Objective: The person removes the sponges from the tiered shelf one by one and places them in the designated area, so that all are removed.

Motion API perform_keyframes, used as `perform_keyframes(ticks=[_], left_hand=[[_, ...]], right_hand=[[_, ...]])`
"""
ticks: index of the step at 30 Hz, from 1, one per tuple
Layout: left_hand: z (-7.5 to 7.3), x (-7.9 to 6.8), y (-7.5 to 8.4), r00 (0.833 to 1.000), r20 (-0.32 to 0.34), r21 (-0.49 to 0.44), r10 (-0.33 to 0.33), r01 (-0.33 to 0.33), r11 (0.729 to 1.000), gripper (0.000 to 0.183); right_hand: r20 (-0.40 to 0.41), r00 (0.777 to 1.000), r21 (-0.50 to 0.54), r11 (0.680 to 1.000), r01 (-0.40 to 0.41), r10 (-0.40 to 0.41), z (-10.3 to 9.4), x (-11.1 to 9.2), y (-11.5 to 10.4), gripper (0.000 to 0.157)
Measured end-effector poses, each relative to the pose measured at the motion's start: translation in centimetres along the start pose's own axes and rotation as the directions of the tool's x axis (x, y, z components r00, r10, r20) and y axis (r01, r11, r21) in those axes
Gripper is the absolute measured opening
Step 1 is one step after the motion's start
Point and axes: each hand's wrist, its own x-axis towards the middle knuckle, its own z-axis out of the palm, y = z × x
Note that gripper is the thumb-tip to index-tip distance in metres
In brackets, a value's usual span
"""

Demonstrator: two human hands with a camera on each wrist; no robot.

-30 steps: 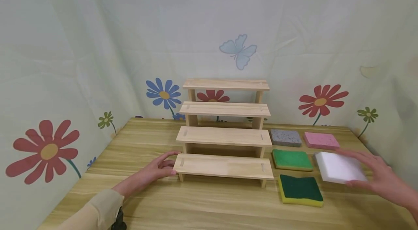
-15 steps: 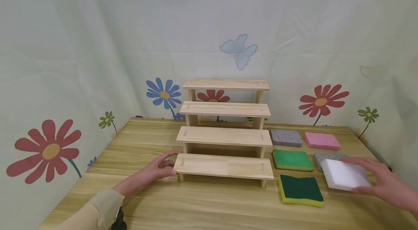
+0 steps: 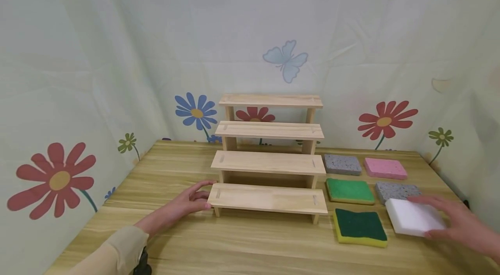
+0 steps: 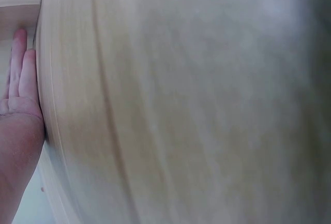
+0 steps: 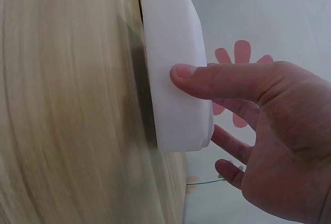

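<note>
A white block sponge [image 3: 415,217] is held by my right hand [image 3: 455,223] at the right of the table. In the right wrist view the thumb [image 5: 194,79] lies on one long side of the sponge, with fingers behind it; a shadow falls on the table beside it. My left hand [image 3: 191,200] holds the left end of the lowest step of a wooden step stand [image 3: 269,199], thumb at its front corner and forefinger at its back corner. The left wrist view shows other fingers [image 4: 28,79] stretched out beside the wood.
Right of the stand lie a grey sponge [image 3: 342,165], a pink one [image 3: 385,168], a green one [image 3: 349,191], a speckled grey one [image 3: 396,190] and a yellow sponge with dark green top [image 3: 360,227]. A flowered curtain [image 3: 156,49] surrounds the table.
The white sponge has moved toward me and slightly right in my right hand, uncovering the speckled grey sponge behind it. My left hand has stayed put.
</note>
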Motion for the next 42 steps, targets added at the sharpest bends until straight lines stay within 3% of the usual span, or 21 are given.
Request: perform_keyframes(ticks=[6,15,20,26,33,42], left_hand=[[-0.03,-0.03,-0.06,1.000,-0.005,0.005,0.005,-0.005,1.000,0.071],[-0.05,-0.13,-0.11,1.000,-0.001,0.006,0.019,-0.019,1.000,0.072],[-0.10,-0.14,-0.12,1.000,0.003,-0.002,0.018,-0.018,1.000,0.070],[-0.08,-0.22,-0.09,1.000,0.003,-0.004,0.015,-0.015,1.000,0.068],[-0.08,-0.19,-0.05,1.000,0.006,-0.005,-0.004,0.004,1.000,0.068],[-0.14,-0.02,-0.13,1.000,0.018,-0.021,0.017,-0.017,1.000,0.069]], right_hand=[[0.007,1.000,-0.052,0.999,0.017,-0.016,0.18,-0.22,0.12,0.081],[0.146,0.989,-0.033,0.999,-0.022,0.027,0.18,-0.12,0.34,0.078],[0.283,0.953,0.030,0.992,-0.124,0.110,-0.04,0.05,0.30,0.078],[0.377,0.915,0.044,0.984,-0.173,0.144,-0.36,0.20,0.23,0.078],[0.424,0.889,0.053,0.975,-0.215,0.173,-0.55,0.38,0.48,0.079],[0.442,0.878,0.053,0.971,-0.232,0.185,-0.32,0.31,0.92,0.080]])
